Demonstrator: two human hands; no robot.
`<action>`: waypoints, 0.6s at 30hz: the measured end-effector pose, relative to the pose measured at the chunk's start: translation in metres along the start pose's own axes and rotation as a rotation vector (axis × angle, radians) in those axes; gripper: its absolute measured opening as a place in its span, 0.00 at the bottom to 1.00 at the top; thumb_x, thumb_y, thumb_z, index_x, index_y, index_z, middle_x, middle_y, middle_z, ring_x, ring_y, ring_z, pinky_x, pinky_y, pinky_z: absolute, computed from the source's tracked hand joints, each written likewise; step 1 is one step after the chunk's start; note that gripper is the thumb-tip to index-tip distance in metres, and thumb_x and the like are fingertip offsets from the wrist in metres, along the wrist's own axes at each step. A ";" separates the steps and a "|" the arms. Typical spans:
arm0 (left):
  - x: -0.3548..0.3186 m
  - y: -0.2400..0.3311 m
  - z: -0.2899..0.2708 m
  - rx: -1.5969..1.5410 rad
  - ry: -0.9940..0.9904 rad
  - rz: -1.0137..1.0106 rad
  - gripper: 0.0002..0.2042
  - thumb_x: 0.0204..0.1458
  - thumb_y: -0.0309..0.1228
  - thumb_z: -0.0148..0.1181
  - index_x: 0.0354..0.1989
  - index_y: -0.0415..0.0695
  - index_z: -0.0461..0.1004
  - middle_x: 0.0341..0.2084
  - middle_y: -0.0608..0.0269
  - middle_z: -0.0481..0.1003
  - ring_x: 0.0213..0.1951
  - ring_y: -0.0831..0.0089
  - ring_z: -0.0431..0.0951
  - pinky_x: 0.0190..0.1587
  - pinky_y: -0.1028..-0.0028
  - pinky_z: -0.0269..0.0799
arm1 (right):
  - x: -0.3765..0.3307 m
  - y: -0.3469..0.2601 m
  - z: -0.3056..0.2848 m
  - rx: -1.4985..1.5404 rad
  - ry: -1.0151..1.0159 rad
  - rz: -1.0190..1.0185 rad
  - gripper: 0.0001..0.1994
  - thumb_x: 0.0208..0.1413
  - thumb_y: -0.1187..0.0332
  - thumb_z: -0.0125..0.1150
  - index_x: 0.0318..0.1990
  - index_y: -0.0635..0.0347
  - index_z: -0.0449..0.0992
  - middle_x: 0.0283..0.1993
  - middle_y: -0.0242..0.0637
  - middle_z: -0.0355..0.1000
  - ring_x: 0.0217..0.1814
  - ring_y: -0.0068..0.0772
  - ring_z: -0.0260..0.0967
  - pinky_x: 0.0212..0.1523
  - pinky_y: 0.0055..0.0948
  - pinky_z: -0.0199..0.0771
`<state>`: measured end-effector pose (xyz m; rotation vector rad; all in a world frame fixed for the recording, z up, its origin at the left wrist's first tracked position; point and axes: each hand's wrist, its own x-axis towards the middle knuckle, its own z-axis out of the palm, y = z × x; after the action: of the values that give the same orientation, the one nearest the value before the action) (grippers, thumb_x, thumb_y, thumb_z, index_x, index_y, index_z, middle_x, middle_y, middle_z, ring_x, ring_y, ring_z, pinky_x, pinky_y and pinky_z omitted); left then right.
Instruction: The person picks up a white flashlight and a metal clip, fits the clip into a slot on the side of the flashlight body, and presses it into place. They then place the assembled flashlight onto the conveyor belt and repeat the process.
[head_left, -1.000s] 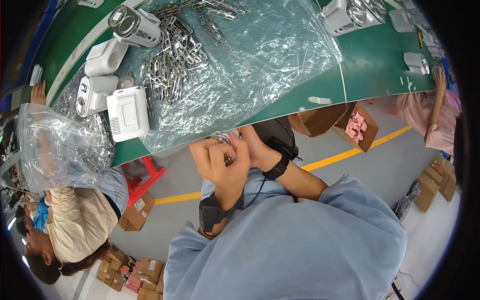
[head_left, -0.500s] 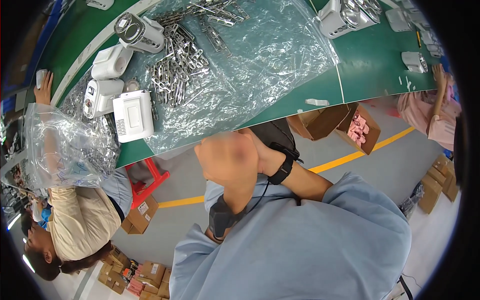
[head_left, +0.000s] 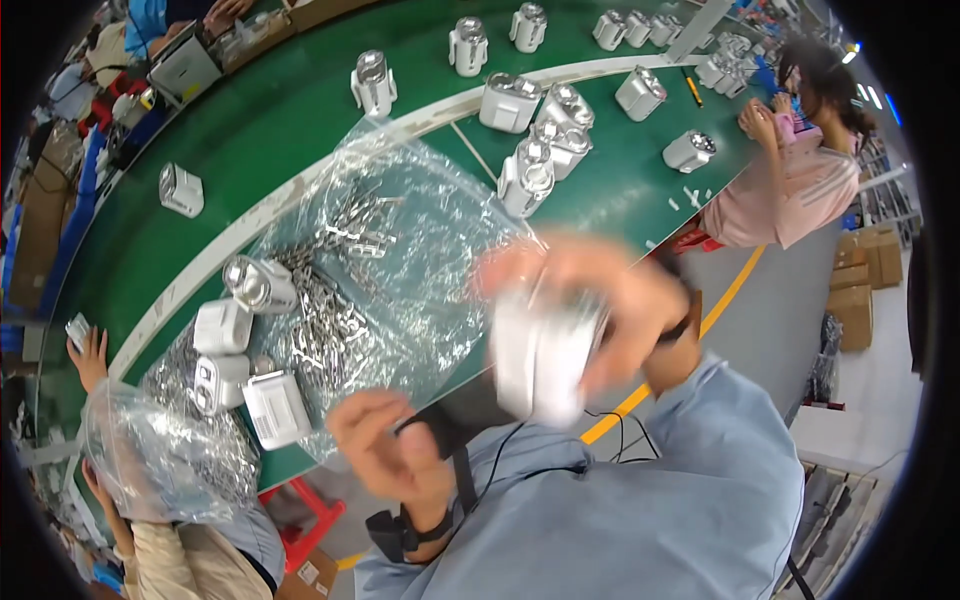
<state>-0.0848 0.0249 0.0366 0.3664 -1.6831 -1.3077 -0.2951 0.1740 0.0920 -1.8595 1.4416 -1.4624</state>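
Change: a second ago both hands met at the chest over a small metal part; now the right hand (head_left: 610, 300) has lifted a white housing (head_left: 545, 355), so fitting seems to be moving on.
Left hand (head_left: 385, 445): near, fingers curled, contents unclear.
Housing: white, boxy, motion-blurred, gripped near the worktop (head_left: 300, 130) edge.
Bag (head_left: 400, 250): clear, with metal parts, beyond.

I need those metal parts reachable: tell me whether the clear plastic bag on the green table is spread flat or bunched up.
Spread flat. The clear plastic bag lies open across the green table, metal parts scattered on it.
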 end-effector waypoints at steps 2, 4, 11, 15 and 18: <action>-0.002 -0.014 -0.017 0.062 -0.036 -0.045 0.05 0.58 0.26 0.54 0.36 0.38 0.66 0.32 0.58 0.67 0.30 0.73 0.66 0.32 0.77 0.63 | 0.018 -0.021 -0.087 -0.566 0.428 0.315 0.37 0.40 0.59 0.74 0.58 0.66 0.66 0.57 0.43 0.70 0.58 0.37 0.70 0.58 0.34 0.70; -0.011 -0.025 -0.045 0.165 -0.067 -0.152 0.03 0.60 0.24 0.51 0.36 0.38 0.65 0.33 0.59 0.67 0.30 0.74 0.65 0.32 0.77 0.63 | 0.020 0.014 -0.201 -0.873 0.445 0.534 0.30 0.44 0.66 0.71 0.55 0.63 0.66 0.49 0.41 0.74 0.51 0.33 0.74 0.47 0.30 0.73; -0.030 -0.038 -0.089 0.330 -0.010 -0.323 0.04 0.60 0.22 0.50 0.32 0.38 0.64 0.31 0.61 0.65 0.30 0.75 0.65 0.33 0.77 0.63 | -0.045 0.157 -0.355 -1.158 0.097 0.916 0.33 0.42 0.65 0.73 0.57 0.59 0.63 0.47 0.41 0.75 0.48 0.32 0.75 0.46 0.29 0.72; -0.014 -0.026 -0.082 0.443 -0.046 -0.313 0.04 0.58 0.22 0.55 0.32 0.36 0.68 0.30 0.58 0.68 0.29 0.72 0.67 0.33 0.75 0.65 | -0.054 0.216 -0.369 -1.133 -0.003 0.951 0.42 0.41 0.61 0.74 0.64 0.53 0.58 0.48 0.46 0.74 0.49 0.38 0.75 0.50 0.33 0.73; -0.011 -0.019 -0.079 0.488 -0.050 -0.314 0.05 0.58 0.23 0.57 0.32 0.34 0.71 0.30 0.57 0.70 0.28 0.71 0.68 0.32 0.74 0.67 | -0.052 0.228 -0.376 -1.241 -0.060 0.869 0.46 0.40 0.58 0.74 0.68 0.51 0.54 0.50 0.47 0.74 0.51 0.41 0.75 0.52 0.36 0.73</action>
<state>-0.0212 -0.0213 0.0142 0.9214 -2.0417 -1.1129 -0.7307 0.2342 0.0376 -1.2569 2.9199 0.0051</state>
